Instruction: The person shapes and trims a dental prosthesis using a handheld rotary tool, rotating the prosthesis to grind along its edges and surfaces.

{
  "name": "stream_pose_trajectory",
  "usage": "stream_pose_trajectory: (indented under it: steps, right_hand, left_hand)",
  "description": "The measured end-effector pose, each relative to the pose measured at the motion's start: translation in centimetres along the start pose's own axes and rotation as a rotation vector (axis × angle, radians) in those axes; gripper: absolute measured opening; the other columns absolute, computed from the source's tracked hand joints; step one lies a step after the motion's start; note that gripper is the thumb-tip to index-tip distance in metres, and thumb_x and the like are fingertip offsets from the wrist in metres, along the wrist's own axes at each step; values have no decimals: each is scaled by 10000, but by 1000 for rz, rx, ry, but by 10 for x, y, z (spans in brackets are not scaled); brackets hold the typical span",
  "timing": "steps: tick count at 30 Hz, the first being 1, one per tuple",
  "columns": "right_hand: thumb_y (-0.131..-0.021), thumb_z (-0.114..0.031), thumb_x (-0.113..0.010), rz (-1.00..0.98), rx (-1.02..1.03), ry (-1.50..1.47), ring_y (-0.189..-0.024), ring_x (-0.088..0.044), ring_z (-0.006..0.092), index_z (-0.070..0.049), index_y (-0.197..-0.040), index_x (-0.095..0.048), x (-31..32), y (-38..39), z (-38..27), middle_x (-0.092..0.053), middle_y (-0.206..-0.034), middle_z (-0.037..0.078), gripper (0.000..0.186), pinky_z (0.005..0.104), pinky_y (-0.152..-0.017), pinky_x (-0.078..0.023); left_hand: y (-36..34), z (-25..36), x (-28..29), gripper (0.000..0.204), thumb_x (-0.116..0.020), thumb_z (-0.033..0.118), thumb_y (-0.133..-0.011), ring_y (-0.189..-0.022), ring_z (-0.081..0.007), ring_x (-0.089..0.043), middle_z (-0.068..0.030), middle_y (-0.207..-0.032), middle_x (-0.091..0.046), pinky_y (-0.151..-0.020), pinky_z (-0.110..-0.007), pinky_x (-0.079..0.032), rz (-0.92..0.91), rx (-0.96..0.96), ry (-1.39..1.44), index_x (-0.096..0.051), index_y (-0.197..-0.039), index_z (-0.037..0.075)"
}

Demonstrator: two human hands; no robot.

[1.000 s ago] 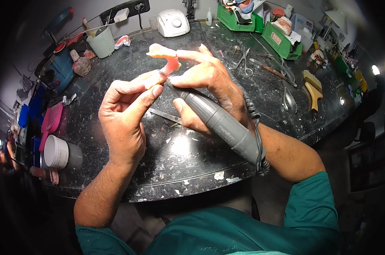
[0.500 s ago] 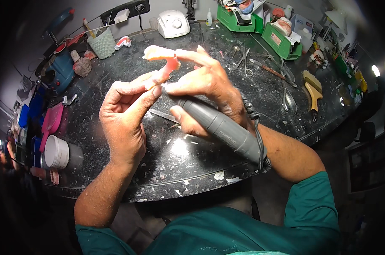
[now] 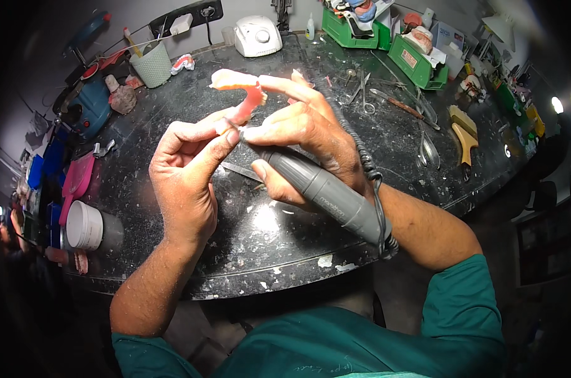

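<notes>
A pink, arch-shaped denture base (image 3: 243, 91) is pinched between the thumb and fingers of my left hand (image 3: 188, 173), raised above the black worktop (image 3: 279, 227). My right hand (image 3: 304, 135) grips a grey rotary handpiece (image 3: 326, 192) like a pen, its tip hidden right at the denture by my fingertips. My right index finger reaches along the far side of the denture. A coiled dark cable (image 3: 370, 189) runs from the handpiece over my right wrist.
Behind stand a white control box (image 3: 257, 34), a pale ribbed cup with tools (image 3: 153, 63), green trays (image 3: 418, 60), metal instruments (image 3: 392, 101) and yellow handles (image 3: 465, 135). A white jar (image 3: 84, 225) and pink and blue items (image 3: 71, 173) lie at the left.
Both hands have kept their grip and shifted only slightly; the denture base has turned a little between the fingers.
</notes>
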State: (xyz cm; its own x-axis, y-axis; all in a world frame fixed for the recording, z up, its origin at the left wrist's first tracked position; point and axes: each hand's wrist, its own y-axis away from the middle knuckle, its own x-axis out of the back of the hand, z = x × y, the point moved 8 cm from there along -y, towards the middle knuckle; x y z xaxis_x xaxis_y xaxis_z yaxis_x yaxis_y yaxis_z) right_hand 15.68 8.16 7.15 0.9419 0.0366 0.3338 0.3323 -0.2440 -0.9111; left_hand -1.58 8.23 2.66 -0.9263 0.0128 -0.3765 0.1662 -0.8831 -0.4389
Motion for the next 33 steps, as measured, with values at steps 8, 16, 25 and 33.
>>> stream_pose_trajectory:
  steps: [8, 16, 25, 33]
  right_hand:
    - [-698, -9, -781, -21, 76, -18, -1255, -592, 353, -96, -1138, -657, -1, 0, -1, -675, -934, 75, 465, 634, -1146, -294]
    - [-701, -62, -806, -18, 22, 2, -1222, -605, 335, -114, -1084, -684, 2, 0, 5, -697, -1025, 51, 405, 565, -1128, -324]
    - [-712, 11, -756, -28, 55, 68, -1218, -616, 349, -77, -1114, -660, 5, -1, 1, -657, -938, 62, 423, 544, -1096, -394]
    - [-689, 39, -747, -24, 78, 41, -1177, -636, 365, -62, -1100, -664, 6, -3, 2, -646, -968, 85, 431, 560, -1101, -400]
  left_hand:
    - [1, 2, -2, 169, -706, -107, -876, -1110, -223, -686, -214, -1174, -707, -1014, -346, -534, -22, -37, -30, -629, -993, -11]
    - [-1, 4, -7, 159, -704, -109, -876, -1110, -225, -685, -224, -1178, -704, -1016, -348, -531, -36, -53, -47, -631, -982, -14]
    - [-1, 4, -5, 147, -687, -113, -885, -1095, -232, -694, -224, -1156, -711, -1005, -352, -540, -44, -38, 18, -629, -978, -14]
    - [-3, 2, -5, 136, -670, -102, -900, -1089, -254, -703, -233, -1154, -707, -1001, -374, -560, -36, -4, 64, -611, -987, -15]
